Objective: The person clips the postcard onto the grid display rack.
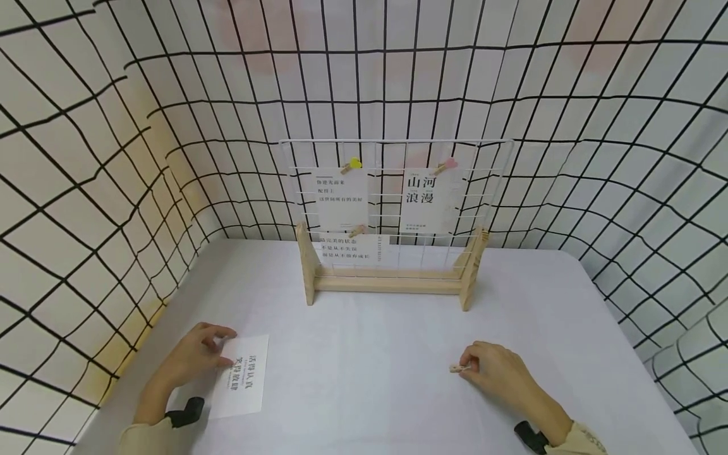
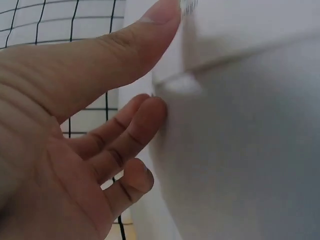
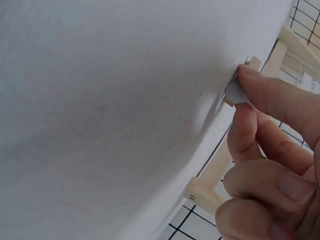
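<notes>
Printed white card [image 1: 243, 380] lies at the lower left of the frame, where your left hand [image 1: 190, 355] touches it, thumb and fingers apart. At the lower right, your right hand [image 1: 502, 373] has thumb and finger clamped on a small wooden clip [image 1: 457, 368].

White walls [image 1: 370, 76] with a black grid [image 1: 384, 76] fill the top and sides; faint pink patches [image 1: 256, 35] show along the upper edge, a yellow tint [image 1: 132, 325] at left; below, a softly lit white table [image 1: 358, 360] with rounded far corners [image 1: 560, 259].
</notes>
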A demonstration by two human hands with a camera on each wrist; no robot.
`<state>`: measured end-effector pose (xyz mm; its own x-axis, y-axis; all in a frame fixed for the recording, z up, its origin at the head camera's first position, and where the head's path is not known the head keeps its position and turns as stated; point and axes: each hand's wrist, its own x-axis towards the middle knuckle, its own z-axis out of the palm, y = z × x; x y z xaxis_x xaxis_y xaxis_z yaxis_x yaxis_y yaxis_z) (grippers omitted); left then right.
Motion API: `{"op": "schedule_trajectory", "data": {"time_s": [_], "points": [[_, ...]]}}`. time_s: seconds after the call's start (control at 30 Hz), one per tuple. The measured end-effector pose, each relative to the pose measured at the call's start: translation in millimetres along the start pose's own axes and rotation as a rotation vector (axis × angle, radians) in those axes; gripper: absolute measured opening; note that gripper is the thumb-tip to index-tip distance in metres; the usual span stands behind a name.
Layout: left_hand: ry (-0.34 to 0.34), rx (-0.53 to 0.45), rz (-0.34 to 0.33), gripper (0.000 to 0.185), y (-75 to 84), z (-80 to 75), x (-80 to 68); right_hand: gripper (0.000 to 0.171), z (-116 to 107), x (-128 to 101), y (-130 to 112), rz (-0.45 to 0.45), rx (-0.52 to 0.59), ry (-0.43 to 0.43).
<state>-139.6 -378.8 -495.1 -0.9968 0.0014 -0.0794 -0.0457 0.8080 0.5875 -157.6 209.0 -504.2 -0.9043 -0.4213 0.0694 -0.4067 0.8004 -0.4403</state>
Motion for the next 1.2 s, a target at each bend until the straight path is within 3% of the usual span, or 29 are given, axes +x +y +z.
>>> {"op": "schedule_trajectory", "data": {"time_s": [0.17, 0.47, 0.77, 0.97, 1.2], "points": [[-0.021, 0.006, 0.028, 0.054, -5.1, -2.3, 2.0, 0.015, 0, 1, -3, -0.012, 0.012, -0.018], [-0.054, -0.018, 0.005, 0.055, -2.8, 0.1, 7.0, 0.014, 1, -1, -6, -0.008, 0.015, -0.049], [-0.076, -0.197, 0.046, 0.058, -0.2, 1.4, 10.9, 0.015, -4, -2, -5, -0.055, 0.037, -0.038], [-0.043, -0.229, 0.085, 0.058, -2.7, 1.1, 8.3, 0.011, -12, 0, -8, 0.006, 0.094, -0.040], [0.019, -0.227, 0.146, 0.048, -6.0, -2.0, 4.7, 0.010, -14, 3, -4, -0.007, 0.072, -0.028]]}}
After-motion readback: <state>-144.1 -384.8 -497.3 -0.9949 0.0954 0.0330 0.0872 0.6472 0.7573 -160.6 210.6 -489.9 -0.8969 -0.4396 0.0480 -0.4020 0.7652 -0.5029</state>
